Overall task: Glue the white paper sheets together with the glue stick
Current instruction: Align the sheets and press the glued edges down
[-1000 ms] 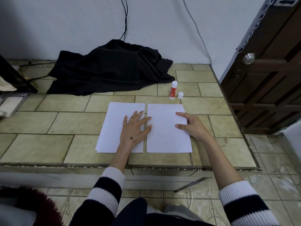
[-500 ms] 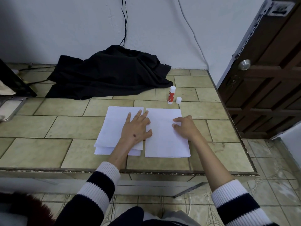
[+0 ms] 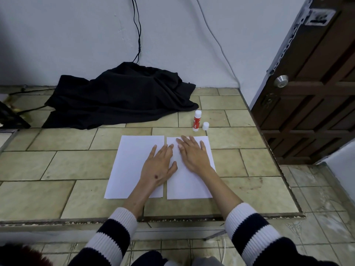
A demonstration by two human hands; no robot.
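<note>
Having slid my right hand (image 3: 194, 155) inward, I press both flat, fingers spread, left hand (image 3: 159, 166) too, on side-by-side paper sheets (image 3: 132, 160); glue stick (image 3: 196, 120) untouched.

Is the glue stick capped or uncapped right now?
Uncapped: the glue stick stands upright, and its white cap sits separately on the tile beside it.

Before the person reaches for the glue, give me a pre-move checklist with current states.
1. Glue stick upright, beyond the sheets: ok.
2. Cap off, standing beside it: ok.
3. Left sheet and right sheet flat, side by side, narrow gap: ok.
4. Left hand flat across both sheets: ok.
5. Right hand empty, flat on the right sheet: ok.
6. Glue already applied: cannot tell.
</note>
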